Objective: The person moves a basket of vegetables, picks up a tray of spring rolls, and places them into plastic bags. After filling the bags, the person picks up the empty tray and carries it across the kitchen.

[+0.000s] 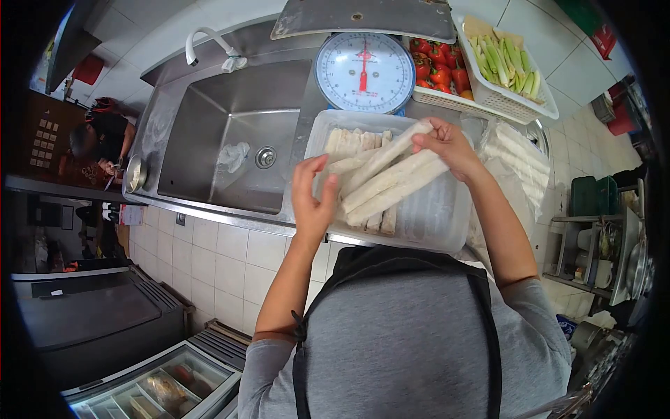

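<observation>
A translucent plastic tub (452, 216) stands on the counter in front of me, with pale floury sticks (359, 142) lying side by side in it. Across them lie longer white floury rolls (401, 183), slanting up to the right. My right hand (450, 148) pinches the upper right end of one long white roll (388, 158), tilted over the others. At the rolls' lower left ends is my left hand (313, 197), thumb and fingers apart, palm turned toward them.
Behind the tub stands a dial scale (365, 73) with a metal pan (363, 19). Red peppers (440, 66) and cut green stalks (504, 63) fill baskets at back right. A clear bag of white rolls (518, 159) lies right. Left is a sink (209, 167); a person (105, 140) works beyond.
</observation>
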The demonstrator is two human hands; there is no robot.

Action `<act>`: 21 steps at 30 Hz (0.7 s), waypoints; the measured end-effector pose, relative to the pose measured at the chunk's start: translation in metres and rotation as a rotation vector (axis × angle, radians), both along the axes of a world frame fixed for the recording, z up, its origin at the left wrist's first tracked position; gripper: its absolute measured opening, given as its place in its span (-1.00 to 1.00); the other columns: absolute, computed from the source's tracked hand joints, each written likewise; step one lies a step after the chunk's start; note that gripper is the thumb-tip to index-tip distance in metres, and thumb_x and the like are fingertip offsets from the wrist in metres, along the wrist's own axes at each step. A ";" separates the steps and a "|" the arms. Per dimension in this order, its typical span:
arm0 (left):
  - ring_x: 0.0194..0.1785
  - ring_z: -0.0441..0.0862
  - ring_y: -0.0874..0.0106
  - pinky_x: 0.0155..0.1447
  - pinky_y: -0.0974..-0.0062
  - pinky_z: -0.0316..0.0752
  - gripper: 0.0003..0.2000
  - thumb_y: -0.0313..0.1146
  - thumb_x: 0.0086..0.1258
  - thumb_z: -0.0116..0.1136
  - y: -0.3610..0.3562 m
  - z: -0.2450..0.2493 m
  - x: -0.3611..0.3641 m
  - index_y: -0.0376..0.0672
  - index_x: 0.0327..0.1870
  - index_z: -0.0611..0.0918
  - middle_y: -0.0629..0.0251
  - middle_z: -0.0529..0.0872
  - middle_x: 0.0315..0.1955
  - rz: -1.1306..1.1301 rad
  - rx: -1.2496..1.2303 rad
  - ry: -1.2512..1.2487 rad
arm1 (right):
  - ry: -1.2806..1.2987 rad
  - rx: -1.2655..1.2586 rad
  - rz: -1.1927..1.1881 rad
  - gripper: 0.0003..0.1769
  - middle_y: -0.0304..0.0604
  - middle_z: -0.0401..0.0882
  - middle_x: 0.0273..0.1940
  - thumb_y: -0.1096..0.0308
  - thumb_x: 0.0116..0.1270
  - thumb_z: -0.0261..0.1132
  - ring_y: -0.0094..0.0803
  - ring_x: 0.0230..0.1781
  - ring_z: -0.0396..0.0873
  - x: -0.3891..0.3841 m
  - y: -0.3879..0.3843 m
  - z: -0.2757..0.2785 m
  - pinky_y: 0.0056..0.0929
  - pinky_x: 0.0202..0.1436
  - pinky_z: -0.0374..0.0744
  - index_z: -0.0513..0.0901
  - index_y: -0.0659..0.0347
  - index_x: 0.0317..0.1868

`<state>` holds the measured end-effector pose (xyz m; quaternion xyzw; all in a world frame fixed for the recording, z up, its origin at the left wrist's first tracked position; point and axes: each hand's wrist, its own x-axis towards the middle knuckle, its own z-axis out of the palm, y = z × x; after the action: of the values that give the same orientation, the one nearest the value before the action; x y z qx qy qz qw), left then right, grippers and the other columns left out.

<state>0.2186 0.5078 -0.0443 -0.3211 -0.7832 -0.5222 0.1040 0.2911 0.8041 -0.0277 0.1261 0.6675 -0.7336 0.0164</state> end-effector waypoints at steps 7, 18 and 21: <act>0.35 0.36 0.07 0.45 0.06 0.17 -0.41 -0.16 0.12 0.47 0.030 0.000 0.015 -0.10 0.22 0.59 0.11 0.54 0.17 -0.263 -0.482 0.228 | -0.174 0.290 0.145 -0.13 0.00 0.57 0.02 0.27 0.02 0.63 -0.32 -0.01 0.56 0.012 -0.010 -0.054 -0.42 0.02 0.52 0.37 0.35 0.29; 0.07 0.54 0.12 0.19 0.15 0.45 -0.25 -0.40 -0.09 0.49 0.031 0.017 0.008 -0.10 0.29 0.52 0.11 0.55 0.00 -0.245 -0.498 0.117 | 0.027 -0.331 -0.146 -0.62 -0.14 0.64 -0.02 0.35 0.42 0.33 -0.46 -0.06 0.62 0.039 -0.022 0.008 -0.48 0.06 0.57 0.50 0.22 0.18; -0.02 0.56 0.13 0.08 0.21 0.51 -0.19 -0.51 -0.13 0.49 0.033 0.054 0.006 -0.09 0.34 0.53 0.14 0.57 -0.03 -0.105 -0.296 0.251 | 0.110 -0.322 -0.307 -0.66 -0.15 0.65 0.00 0.31 0.49 0.26 -0.44 -0.06 0.63 0.045 -0.015 0.020 -0.47 0.08 0.58 0.51 0.22 0.20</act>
<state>0.2250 0.5411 0.0096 -0.4359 -0.8145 -0.3619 0.1251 0.3363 0.7891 -0.0074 0.1817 0.5146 -0.8305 -0.1119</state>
